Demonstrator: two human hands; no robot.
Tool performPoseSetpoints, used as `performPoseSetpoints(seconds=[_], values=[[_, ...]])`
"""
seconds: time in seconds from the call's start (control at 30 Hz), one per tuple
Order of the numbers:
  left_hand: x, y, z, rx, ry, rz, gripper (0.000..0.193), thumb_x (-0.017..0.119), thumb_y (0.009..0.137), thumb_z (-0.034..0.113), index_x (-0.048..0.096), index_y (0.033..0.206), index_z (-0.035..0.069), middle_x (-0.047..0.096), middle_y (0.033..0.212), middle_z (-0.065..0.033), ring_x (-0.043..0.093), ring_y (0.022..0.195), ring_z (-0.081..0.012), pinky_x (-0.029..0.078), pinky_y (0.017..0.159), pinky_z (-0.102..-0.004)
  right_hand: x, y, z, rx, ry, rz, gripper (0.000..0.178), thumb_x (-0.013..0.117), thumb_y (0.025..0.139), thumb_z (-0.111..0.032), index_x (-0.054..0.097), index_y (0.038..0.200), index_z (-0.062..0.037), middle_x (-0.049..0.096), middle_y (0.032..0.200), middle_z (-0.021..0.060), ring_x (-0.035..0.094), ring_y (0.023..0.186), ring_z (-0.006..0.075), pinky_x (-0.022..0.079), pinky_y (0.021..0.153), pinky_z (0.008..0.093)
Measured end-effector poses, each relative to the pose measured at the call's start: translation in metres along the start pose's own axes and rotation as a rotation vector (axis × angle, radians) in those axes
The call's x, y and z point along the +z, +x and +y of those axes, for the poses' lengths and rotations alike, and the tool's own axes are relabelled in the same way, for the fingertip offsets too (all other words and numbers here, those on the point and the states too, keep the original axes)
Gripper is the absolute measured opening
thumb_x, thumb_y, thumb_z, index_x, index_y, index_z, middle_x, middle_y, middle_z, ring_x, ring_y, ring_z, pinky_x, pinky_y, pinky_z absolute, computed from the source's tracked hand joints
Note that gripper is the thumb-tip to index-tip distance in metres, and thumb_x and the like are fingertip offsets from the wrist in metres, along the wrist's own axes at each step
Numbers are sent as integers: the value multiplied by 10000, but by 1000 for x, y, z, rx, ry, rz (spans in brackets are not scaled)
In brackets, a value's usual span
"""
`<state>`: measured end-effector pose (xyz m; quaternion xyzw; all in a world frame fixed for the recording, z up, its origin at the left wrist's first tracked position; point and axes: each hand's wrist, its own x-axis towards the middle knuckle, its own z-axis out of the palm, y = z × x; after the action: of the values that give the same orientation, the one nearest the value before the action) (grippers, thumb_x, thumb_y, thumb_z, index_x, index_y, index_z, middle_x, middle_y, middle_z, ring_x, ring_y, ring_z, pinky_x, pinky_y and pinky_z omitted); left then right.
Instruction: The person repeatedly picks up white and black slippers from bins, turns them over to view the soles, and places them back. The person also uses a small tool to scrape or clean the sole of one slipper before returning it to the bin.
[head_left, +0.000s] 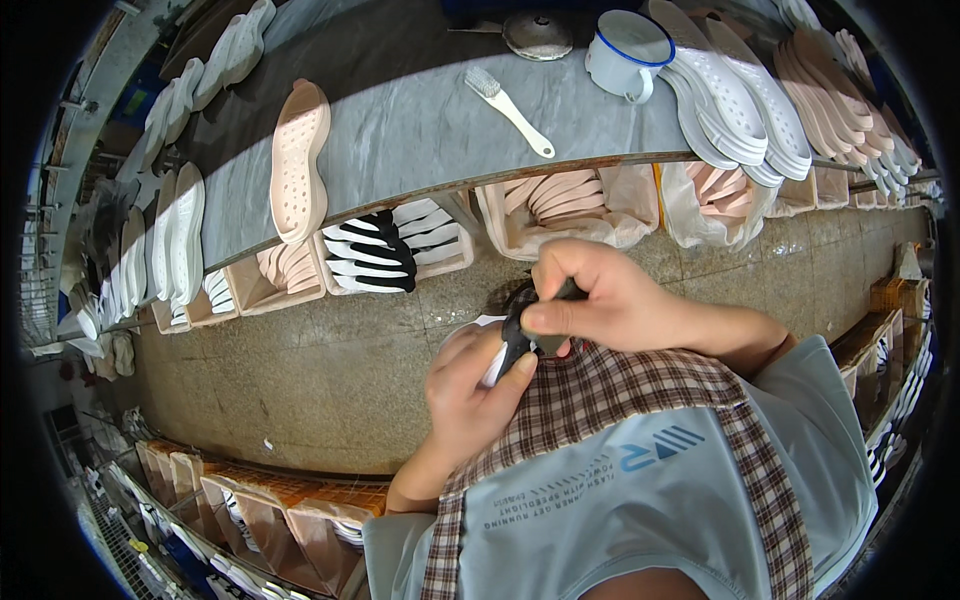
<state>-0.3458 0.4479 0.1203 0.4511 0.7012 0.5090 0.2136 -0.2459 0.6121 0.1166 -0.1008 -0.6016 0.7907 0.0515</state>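
In front of my checked apron, my left hand (pixel 468 385) grips a black and white shoe sole (pixel 513 345), its thumb along the near side. Most of that sole is hidden by my fingers. My right hand (pixel 612 300) is closed, thumb against bent fingers, at the sole's right side. Between those fingers sits a small dark thing (pixel 571 290); I cannot make out its kind or whether it is part of the sole.
Ahead is a grey table (pixel 400 150) with a pink sole (pixel 300 160), a white-handled brush (pixel 510 112), an enamel mug (pixel 628 55) and stacked white soles (pixel 735 95). Below its edge stand bins, one with black and white soles (pixel 370 250). More bins (pixel 270 515) stand behind me.
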Motion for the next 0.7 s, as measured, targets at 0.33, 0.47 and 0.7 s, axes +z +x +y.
performPoseSetpoints(seconds=[0.33, 0.47, 0.7], values=[[-1, 2, -2, 30, 1, -23, 259, 710, 722, 30, 632, 963, -25, 619, 789, -123, 582, 680, -238, 463, 646, -325, 1, 2, 3, 8, 15, -2, 230, 628, 880, -187, 448, 824, -54, 544, 718, 6, 555, 552, 50, 435, 448, 175], [-3, 1, -4, 6, -11, -26, 263, 713, 724, 36, 632, 966, -26, 620, 787, -123, 581, 677, -236, 463, 646, -327, 1, 1, 3, -20, 52, 11, 234, 632, 876, -192, 449, 827, -54, 545, 718, 3, 556, 552, 52, 435, 448, 177], [1, 2, -4, -21, -27, 6, 239, 710, 742, 101, 634, 935, -18, 564, 740, -65, 516, 660, -154, 414, 611, -268, 1, 2, 5, 34, 112, 44, 232, 633, 876, -187, 450, 826, -53, 557, 725, 8, 553, 548, 47, 437, 455, 178]])
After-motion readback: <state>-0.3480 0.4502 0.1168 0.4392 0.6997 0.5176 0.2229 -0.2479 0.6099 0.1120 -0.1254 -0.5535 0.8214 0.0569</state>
